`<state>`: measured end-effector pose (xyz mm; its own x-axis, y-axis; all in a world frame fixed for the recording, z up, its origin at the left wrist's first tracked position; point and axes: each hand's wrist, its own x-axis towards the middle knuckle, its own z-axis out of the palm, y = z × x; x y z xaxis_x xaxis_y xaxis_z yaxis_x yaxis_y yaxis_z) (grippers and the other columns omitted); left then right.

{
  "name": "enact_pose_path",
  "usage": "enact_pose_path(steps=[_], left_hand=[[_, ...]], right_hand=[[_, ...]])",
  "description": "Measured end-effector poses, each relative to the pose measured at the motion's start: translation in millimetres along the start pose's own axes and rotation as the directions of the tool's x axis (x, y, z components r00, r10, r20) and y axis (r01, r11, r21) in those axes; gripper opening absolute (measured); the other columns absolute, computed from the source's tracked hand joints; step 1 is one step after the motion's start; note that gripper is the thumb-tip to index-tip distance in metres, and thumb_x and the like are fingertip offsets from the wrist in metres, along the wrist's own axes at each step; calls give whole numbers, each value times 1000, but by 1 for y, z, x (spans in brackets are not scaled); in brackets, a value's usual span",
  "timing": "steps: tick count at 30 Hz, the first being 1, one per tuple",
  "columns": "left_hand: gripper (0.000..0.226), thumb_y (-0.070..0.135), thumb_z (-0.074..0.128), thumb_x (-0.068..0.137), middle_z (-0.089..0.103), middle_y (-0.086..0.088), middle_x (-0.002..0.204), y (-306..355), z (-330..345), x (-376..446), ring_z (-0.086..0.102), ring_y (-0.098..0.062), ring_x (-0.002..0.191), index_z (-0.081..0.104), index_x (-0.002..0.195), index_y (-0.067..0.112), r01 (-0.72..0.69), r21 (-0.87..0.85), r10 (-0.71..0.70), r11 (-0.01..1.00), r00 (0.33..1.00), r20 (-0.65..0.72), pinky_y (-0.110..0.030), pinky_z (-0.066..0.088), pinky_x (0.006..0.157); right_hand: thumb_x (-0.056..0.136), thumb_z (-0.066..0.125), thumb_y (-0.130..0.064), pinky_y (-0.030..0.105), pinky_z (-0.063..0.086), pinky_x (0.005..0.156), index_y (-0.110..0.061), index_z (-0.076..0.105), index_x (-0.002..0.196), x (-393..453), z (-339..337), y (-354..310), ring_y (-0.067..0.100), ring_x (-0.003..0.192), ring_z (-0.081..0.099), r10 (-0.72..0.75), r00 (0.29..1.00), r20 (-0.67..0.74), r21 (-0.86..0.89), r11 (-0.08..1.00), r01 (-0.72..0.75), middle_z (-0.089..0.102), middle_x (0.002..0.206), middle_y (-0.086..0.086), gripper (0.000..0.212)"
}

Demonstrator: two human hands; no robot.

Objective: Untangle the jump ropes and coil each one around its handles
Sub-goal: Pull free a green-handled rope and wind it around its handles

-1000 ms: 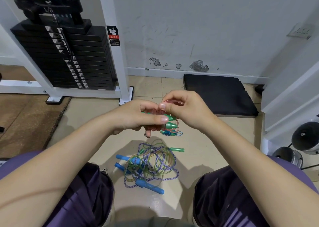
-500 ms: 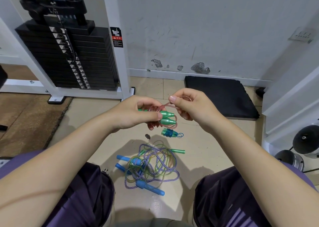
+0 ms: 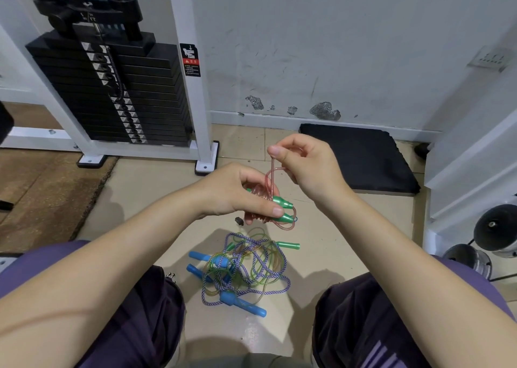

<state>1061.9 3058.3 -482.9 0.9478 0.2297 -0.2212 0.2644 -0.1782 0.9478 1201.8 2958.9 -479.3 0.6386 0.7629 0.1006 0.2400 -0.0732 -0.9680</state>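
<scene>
Nearly done with one: left hand (image 3: pixel 237 193) grips the green handles (image 3: pixel 283 209), pink rope (image 3: pixel 269 183) mostly coiled round them; right hand (image 3: pixel 303 166) pinches its last loop above. Tangled pile (image 3: pixel 246 267) with blue handles (image 3: pixel 243 303) lies untouched on the near floor (image 3: pixel 134 199).

Count so far: two hands, left hand (image 3: pixel 235 193) and right hand (image 3: pixel 307 166), on one pink rope (image 3: pixel 270 177) with two green handles (image 3: pixel 282 201). Floor pile (image 3: pixel 246 267): three blue handles (image 3: pixel 243 304), one slim green handle (image 3: pixel 288 245), looks like two ropes tangled.
</scene>
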Motion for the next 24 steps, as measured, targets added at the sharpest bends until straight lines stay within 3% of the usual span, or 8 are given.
enact_pose_path(steps=[3, 8, 12, 15, 19, 21, 24], left_hand=[[42, 28, 85, 60, 70, -28, 83, 2, 2, 1, 59, -31, 62, 73, 92, 3, 9, 9, -9, 1000, 1000, 5, -39, 50, 66], [12, 13, 79, 79, 71, -15, 73, 0, -8, -1, 58, -28, 56, 74, 90, 9, 31, -29, -32, 999, 998, -58, -17, 43, 49], [14, 12, 77, 82, 69, -14, 69, -2, -10, -4, 56, -24, 52, 74, 90, 2, 50, 18, -51, 999, 998, 21, -23, 49, 55], [11, 16, 76, 84, 70, -6, 65, -3, -8, -5, 56, -17, 48, 75, 88, 6, 81, 52, -82, 995, 997, 6, -16, 43, 49], [14, 32, 75, 83, 73, -1, 71, -5, -16, -3, 58, -18, 51, 77, 86, 19, 110, 72, -102, 991, 990, -102, -20, 27, 45], [14, 33, 74, 84, 73, -2, 71, -6, -17, -1, 58, -20, 51, 76, 85, 19, 110, 68, -100, 992, 985, -139, -23, 23, 45], [12, 30, 73, 86, 74, -3, 71, -6, -16, 0, 58, -20, 51, 76, 86, 18, 98, 58, -89, 993, 986, -142, -22, 22, 43]], right_hand=[[86, 73, -15, 15, 30, 42, -14, 65, 73, 3, -2, 1, 4, 40, 34, 8, 999, -44, 4, 1000, -8, 42, 42, -10, 15], [86, 73, -19, 16, 24, 38, -9, 61, 73, 4, -8, -2, 8, 39, 30, 113, 992, -57, 154, 983, -103, 42, 46, -5, 21], [87, 70, -33, 19, 23, 42, -16, 42, 58, 9, -17, 1, 12, 42, 25, 234, 971, -45, 298, 931, -210, 34, 52, 2, 44], [86, 68, -41, 21, 23, 44, -21, 34, 58, 10, -20, 2, 13, 46, 23, 313, 947, 69, 323, 891, -318, 28, 54, -2, 49], [80, 70, -24, 23, 32, 56, -20, 55, 69, 8, -24, 5, 11, 54, 38, 272, 888, 370, 350, 845, -405, 42, 62, -5, 19], [82, 68, -11, 23, 39, 57, -15, 59, 80, 6, -22, 8, 12, 57, 48, 231, 878, 418, 310, 873, -377, 54, 68, -3, 10], [86, 63, 3, 21, 47, 56, -7, 62, 89, 5, -15, 12, 14, 58, 58, 204, 904, 375, 284, 903, -322, 63, 70, 2, 11]])
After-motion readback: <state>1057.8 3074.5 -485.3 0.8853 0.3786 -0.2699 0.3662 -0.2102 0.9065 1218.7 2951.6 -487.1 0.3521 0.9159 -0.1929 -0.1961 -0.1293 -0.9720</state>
